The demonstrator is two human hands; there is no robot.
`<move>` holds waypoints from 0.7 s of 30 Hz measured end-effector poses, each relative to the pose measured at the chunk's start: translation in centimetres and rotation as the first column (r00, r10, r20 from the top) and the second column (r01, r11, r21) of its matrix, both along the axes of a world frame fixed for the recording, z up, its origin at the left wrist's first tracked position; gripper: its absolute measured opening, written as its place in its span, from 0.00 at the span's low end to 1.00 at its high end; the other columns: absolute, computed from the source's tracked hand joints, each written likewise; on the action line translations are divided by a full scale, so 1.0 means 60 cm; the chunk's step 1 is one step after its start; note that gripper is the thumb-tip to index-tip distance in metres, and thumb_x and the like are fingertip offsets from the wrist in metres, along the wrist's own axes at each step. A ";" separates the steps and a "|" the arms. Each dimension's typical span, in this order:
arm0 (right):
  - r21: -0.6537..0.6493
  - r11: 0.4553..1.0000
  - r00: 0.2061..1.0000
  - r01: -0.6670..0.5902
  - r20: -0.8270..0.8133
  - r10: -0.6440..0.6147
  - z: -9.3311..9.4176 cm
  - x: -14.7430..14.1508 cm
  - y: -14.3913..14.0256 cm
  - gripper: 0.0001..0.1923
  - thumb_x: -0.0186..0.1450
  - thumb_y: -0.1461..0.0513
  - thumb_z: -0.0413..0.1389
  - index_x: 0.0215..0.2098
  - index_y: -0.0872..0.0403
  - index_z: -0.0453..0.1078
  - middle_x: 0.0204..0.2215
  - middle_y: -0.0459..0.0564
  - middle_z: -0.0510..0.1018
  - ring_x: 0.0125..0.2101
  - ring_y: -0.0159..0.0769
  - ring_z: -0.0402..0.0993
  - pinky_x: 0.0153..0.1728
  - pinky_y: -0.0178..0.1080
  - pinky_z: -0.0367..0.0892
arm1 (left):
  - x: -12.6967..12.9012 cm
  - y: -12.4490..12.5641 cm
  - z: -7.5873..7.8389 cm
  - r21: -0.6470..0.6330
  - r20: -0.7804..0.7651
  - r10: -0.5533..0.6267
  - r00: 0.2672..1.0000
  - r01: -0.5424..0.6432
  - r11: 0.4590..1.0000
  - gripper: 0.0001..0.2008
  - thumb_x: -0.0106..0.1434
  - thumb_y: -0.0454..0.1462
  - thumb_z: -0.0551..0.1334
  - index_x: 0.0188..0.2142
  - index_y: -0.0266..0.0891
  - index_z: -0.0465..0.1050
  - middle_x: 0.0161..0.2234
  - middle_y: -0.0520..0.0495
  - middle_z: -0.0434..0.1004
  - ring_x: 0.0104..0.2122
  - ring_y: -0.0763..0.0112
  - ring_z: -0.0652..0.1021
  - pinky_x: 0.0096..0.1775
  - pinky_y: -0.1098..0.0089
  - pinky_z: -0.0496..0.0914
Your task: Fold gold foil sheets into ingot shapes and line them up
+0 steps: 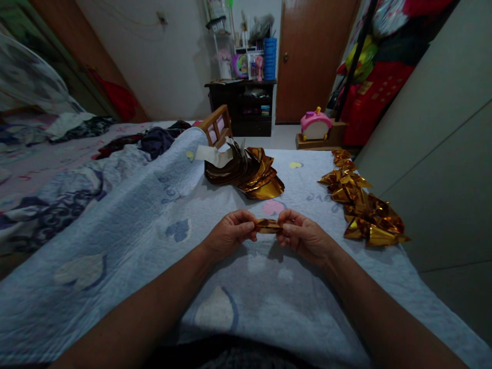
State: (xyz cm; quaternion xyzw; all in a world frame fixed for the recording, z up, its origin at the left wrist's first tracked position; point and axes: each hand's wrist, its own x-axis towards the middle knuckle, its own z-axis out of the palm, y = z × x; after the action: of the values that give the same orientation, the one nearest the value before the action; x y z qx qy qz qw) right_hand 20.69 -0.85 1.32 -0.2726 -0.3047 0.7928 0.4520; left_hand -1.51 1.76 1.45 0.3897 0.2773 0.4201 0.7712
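A small folded piece of gold foil paper (268, 226) is stretched between my two hands, above the bed cover. My left hand (235, 229) pinches its left end between thumb and fingers. At the other end, my right hand (302, 233) grips it the same way. Beyond my hands lies a fanned stack of gold foil paper sheets (265, 179), with pale and brownish sheet edges at its left. To the right, a heap of folded gold foil pieces (361, 205) runs along the edge of the bed.
A light blue quilt (215, 266) with heart patterns covers the bed and rises on the left. Past its far end stand a dark cabinet (240, 110), a pink toy (315, 125) and a brown door (315, 56). Clothes (157, 141) lie on the left.
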 end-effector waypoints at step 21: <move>-0.058 0.998 0.995 -0.033 0.089 0.038 0.000 0.005 -0.001 0.17 0.52 0.60 0.74 0.33 0.56 0.72 0.25 0.43 0.77 0.22 0.25 0.72 0.25 0.29 0.70 | -0.016 0.001 -0.010 -0.164 -0.025 -0.169 0.985 0.163 0.973 0.17 0.49 0.38 0.78 0.34 0.32 0.76 0.26 0.48 0.79 0.23 0.77 0.77 0.28 0.77 0.72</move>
State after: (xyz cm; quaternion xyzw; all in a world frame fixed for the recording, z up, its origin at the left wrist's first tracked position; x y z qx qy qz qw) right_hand 20.96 -0.92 1.30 -0.3154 -0.3068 0.7959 0.4158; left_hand -2.44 1.84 0.88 0.3559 0.2915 0.3227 0.8272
